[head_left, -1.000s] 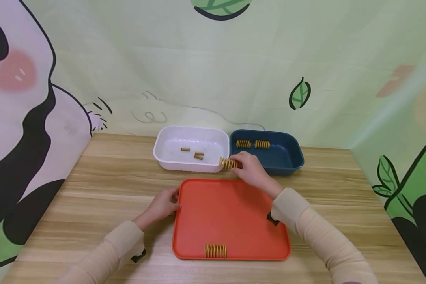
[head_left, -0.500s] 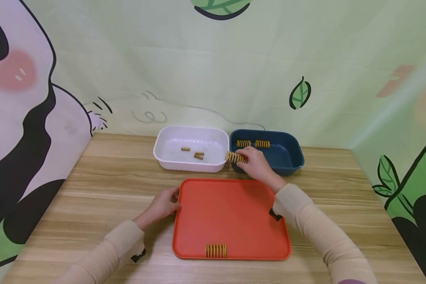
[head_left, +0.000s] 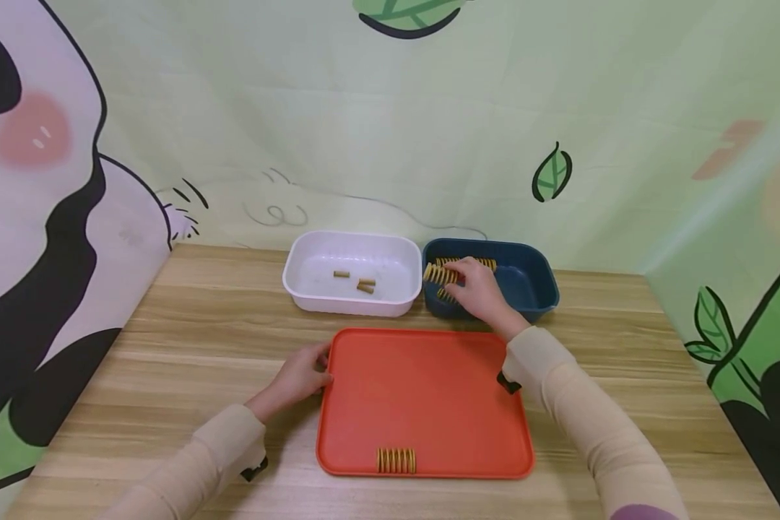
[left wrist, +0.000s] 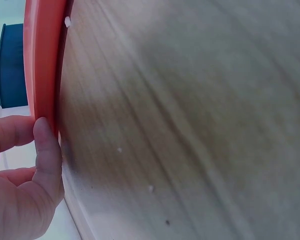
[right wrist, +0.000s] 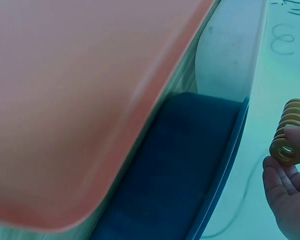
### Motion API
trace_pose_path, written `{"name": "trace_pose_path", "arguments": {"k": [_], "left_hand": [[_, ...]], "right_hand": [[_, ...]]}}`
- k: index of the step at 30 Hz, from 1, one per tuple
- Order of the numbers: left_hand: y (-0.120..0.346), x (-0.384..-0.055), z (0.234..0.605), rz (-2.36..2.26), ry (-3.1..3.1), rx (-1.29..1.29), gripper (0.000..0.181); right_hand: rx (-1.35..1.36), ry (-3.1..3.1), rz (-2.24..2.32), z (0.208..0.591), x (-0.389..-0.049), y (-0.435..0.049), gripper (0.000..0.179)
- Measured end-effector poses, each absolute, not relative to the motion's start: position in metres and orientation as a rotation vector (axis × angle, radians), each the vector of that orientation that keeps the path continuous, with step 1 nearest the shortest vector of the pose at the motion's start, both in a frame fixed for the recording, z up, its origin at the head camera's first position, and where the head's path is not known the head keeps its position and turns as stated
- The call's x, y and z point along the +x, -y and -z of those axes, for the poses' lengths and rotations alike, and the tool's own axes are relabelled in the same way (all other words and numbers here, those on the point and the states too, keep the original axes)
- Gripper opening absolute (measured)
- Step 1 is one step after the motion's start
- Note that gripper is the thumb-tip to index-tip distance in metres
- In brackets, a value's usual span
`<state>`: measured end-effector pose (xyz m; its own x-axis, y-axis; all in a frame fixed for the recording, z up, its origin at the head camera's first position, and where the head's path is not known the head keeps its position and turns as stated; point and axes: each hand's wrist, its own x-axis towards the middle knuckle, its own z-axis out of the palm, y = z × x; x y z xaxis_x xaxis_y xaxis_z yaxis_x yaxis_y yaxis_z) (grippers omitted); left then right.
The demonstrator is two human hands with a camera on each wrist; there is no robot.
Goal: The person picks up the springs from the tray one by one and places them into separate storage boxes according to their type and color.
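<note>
Between thumb and fingers of my right hand (head_left: 484, 290) is a yellow coil spring (head_left: 438, 274), held above the left part of the dark blue bin (head_left: 526, 253). The right wrist view shows the round end of that spring (right wrist: 286, 152) at the fingertips. Inside the bin lie more yellow springs, partly hidden behind the hand. My left hand (head_left: 299, 375) grips the left edge of the red tray (head_left: 429, 390); in the left wrist view the thumb lies against the tray's side wall (left wrist: 42, 65). One more coil spring (head_left: 396, 461) rests near the tray's front edge.
A white bin (head_left: 351, 307) stands left of the blue one, side by side, with 3 short brass-coloured pins (head_left: 365, 288) in it. Both bins sit behind the tray on the wooden table (head_left: 188, 325). A printed cloth backdrop (head_left: 396, 130) rises behind.
My right hand has moved back and slightly right, carrying the coil spring from near the white bin's corner to over the blue bin. The left hand stays at the tray edge.
</note>
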<state>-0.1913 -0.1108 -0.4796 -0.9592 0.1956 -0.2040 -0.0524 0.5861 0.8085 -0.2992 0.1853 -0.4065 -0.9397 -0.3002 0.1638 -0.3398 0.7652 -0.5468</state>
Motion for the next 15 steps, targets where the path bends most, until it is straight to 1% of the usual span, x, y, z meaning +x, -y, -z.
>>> {"name": "trace_pose_path", "arguments": {"k": [15], "left_hand": [[0.112, -0.192, 0.479, -1.324, -2.529, 0.123, 0.062]], "right_hand": [[0.393, 2.962, -0.909, 0.414, -0.311, -0.194, 0.038]]}}
